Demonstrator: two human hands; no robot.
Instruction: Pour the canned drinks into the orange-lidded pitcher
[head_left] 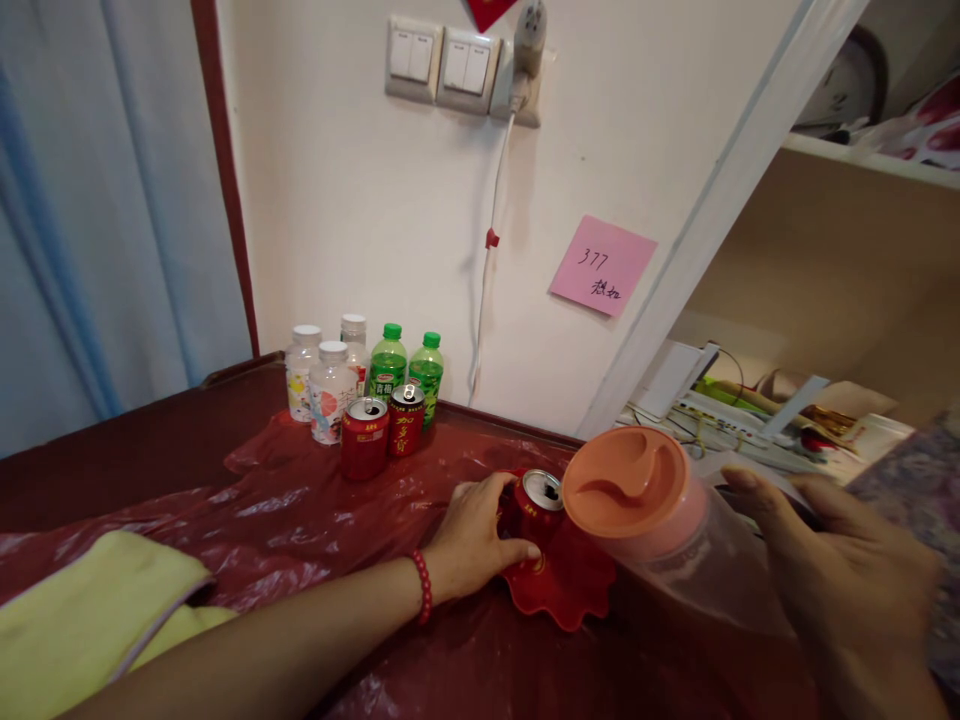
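Observation:
My left hand [480, 530], with a red bead bracelet at the wrist, is wrapped round an opened red drink can [536, 515]. The can stands upright over a red dish with a wavy rim [574, 590]. My right hand [847, 570] grips a clear plastic pitcher [697, 575] by its handle side. This pitcher leans toward the can, its orange lid [626, 480] close beside the can's top. Whether any liquid flows between them cannot be made out.
Behind stand two more red cans [365, 445], several clear white-capped bottles [330, 400] and two green bottles [388, 365]. Red plastic film [300, 520] covers part of the dark table. A yellow cloth [97, 610] lies left. Shelves [847, 230] are on the right.

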